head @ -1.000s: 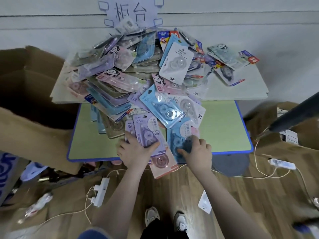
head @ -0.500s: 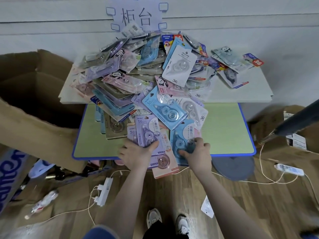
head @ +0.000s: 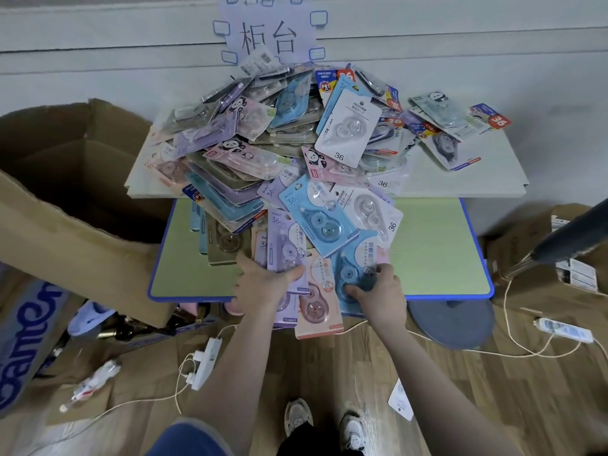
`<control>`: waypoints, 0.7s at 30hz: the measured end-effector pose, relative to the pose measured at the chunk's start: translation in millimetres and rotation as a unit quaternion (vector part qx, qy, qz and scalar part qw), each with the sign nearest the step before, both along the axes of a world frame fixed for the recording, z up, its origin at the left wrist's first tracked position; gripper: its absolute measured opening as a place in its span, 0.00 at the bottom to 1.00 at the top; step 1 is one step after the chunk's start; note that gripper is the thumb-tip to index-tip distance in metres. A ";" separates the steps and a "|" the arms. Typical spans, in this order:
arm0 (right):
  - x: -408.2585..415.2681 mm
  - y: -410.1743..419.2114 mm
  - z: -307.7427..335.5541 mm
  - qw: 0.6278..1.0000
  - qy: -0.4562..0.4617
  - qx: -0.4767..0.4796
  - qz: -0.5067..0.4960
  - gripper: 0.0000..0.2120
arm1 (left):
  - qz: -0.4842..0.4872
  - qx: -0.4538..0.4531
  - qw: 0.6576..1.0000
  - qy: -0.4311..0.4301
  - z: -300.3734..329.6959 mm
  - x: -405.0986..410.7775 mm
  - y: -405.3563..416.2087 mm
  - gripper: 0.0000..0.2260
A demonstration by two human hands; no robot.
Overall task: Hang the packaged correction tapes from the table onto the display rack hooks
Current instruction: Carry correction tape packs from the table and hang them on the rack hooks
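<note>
At six o'clock of the table, the left hand pinches a lilac correction tape pack. The right hand grips a blue pack, probably gathering both for hanging.

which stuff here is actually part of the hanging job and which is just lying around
Job: pile of correction tape packs; purple pack in left hand; blue pack in right hand; green table.
Lying about: cardboard box, power strip, shoes.
</note>
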State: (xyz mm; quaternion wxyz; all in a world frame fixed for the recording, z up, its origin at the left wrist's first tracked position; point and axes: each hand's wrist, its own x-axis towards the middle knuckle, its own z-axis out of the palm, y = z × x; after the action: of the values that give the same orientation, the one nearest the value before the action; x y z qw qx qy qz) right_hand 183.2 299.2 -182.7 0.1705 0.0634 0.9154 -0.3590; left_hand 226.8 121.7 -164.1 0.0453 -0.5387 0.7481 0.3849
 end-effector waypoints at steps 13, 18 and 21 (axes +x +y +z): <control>-14.4 6.2 19.2 0.997 0.013 -0.077 -0.018 0.22 | 0.067 0.162 0.976 0.130 6.1 16.4 -10.5 0.19; -28.5 18.0 35.5 0.994 0.020 -0.108 -0.022 0.16 | 0.091 0.161 0.973 0.140 14.1 24.4 -15.5 0.23; -28.7 22.9 39.5 0.994 0.026 -0.103 -0.018 0.15 | 0.104 0.148 0.970 0.162 21.1 32.4 -16.7 0.24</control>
State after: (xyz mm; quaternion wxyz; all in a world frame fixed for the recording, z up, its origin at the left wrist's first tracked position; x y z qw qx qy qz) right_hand 154.5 322.0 -143.3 0.1453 0.0526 0.8764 -0.4562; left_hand 259.2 105.0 -143.0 -0.0380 -0.5315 0.6200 0.5759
